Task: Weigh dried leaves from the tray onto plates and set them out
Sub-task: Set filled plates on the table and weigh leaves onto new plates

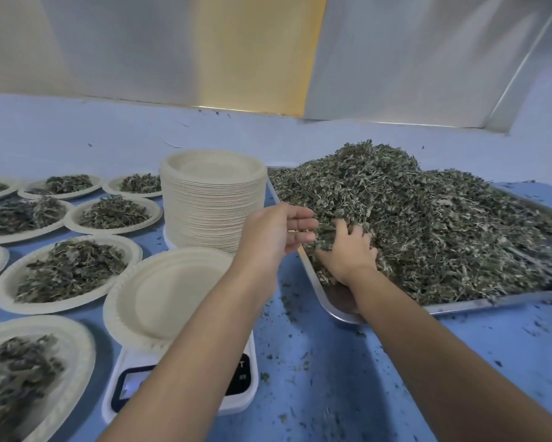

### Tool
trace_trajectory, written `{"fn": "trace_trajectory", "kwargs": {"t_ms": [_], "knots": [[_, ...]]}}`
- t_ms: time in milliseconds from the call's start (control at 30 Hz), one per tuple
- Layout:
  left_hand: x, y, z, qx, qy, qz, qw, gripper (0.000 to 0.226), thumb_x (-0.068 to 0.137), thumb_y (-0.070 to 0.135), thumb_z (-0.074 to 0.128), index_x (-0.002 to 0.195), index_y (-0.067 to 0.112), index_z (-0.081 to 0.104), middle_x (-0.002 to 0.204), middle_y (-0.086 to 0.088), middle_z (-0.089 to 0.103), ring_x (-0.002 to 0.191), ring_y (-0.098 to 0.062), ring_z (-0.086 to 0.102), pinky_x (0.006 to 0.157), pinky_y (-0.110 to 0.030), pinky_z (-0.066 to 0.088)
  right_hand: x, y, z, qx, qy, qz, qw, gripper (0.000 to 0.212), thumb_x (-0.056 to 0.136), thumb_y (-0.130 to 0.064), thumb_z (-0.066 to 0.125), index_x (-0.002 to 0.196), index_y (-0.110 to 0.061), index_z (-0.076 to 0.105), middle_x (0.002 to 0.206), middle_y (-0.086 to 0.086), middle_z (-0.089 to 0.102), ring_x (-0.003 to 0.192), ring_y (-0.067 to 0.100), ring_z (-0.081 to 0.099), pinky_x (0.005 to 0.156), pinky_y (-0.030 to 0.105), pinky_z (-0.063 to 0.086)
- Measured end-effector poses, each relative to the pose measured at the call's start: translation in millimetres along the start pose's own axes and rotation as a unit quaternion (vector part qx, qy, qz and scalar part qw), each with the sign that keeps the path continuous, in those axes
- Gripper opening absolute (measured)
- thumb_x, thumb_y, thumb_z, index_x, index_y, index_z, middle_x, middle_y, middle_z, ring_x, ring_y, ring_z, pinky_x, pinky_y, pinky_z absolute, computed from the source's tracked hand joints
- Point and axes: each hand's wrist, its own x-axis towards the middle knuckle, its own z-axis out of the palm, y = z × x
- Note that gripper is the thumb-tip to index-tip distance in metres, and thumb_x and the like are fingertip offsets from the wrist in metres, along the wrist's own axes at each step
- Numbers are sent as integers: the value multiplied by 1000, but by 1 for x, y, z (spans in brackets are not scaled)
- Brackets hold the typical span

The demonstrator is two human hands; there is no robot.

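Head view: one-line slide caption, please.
Right hand digs into dried leaves on the tray, left hand open beside; empty plate on scale.

1. Scale, black control panel: one white letter, "T", is legible at the panel's right end.
2. Same panel, just below the "T": a smaller white mark, too small and blurred to read.
3. Scale display: lit pale, with only its left part in view. No digits can be made out, and the left forearm covers the remainder.
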Motion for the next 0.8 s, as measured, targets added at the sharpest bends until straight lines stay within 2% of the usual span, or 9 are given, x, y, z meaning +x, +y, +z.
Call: {"fn": "trace_trajectory", "kwargs": {"t_ms": [67, 167, 267, 367, 433, 500, 600, 700, 800], "knots": [[0, 0, -3, 1, 4, 4, 1000, 30, 94, 10, 42, 81, 12, 68, 68, 3, 71, 54, -8, 62, 70, -22, 49, -2, -3, -2, 23, 46, -52, 997, 67, 84, -52, 57, 140, -27, 31, 141, 12, 31, 130, 33, 29, 101, 49, 33], [1, 1, -8, 7, 13, 7, 1000, 29, 94, 10, 42, 83, 11, 68, 71, 1, 71, 54, -8, 62, 69, -22, 48, -4, -4, -4, -22, 91, -81, 992, 64, 86, -61, 49, 140, -31, 34, 143, 10, 31, 129, 33, 31, 100, 48, 34], [1, 1, -14, 14, 20, 5, 1000, 28, 95, 10, 41, 84, 10, 68, 74, 0, 71, 54, -8, 62, 66, -20, 49, 0, -2, 2, -44, -11, -88, 995, 57, 92, -61, 38, 144, -41, 27, 152, 8, 22, 136, 35, 23, 105, 53, 29], [0, 2, -16, 13, 16, 5, 1000, 28, 95, 9, 41, 82, 10, 66, 71, 1, 69, 50, -6, 61, 58, -16, 47, 2, -3, 5, 4, -94, -141, 986, 45, 99, -46, 36, 143, -40, 31, 150, 6, 27, 135, 33, 26, 108, 51, 31], [-1, 2, -17, 18, 14, 10, 1000, 28, 95, 8, 41, 82, 10, 66, 67, 2, 70, 49, -6, 61, 58, -16, 47, 2, -5, 5, 17, -63, -183, 981, 41, 100, -36, 38, 141, -35, 36, 144, 4, 33, 131, 30, 32, 103, 48, 37], [-1, 3, -18, 19, 14, 17, 1000, 29, 95, 9, 41, 82, 10, 67, 64, 4, 70, 50, -6, 61, 58, -16, 48, 0, -7, 4, -13, -26, -204, 978, 41, 101, -34, 36, 141, -35, 33, 146, 3, 29, 131, 29, 31, 98, 46, 39], [-2, 3, -20, 24, 17, 20, 999, 29, 94, 9, 42, 80, 11, 67, 65, 4, 70, 53, -8, 62, 63, -19, 49, -1, -5, 5, -82, -70, -206, 973, 43, 103, -38, 26, 146, -36, 24, 153, 3, 21, 135, 31, 24, 101, 48, 36], [-2, 2, -20, 27, 19, 21, 999, 30, 94, 9, 41, 80, 11, 67, 66, 3, 70, 53, -8, 62, 65, -21, 47, -4, -8, 3, -166, -90, -198, 962, 38, 104, -36, 25, 138, -25, 35, 145, 9, 29, 130, 33, 27, 100, 50, 35], [-2, 1, -21, 26, 23, 22, 999, 29, 93, 8, 41, 81, 10, 67, 67, 2, 71, 53, -8, 61, 63, -21, 46, -6, -13, 3, -174, -81, -172, 966, 28, 103, -26, 32, 128, -16, 39, 132, 13, 34, 123, 36, 32, 96, 52, 39]]}}
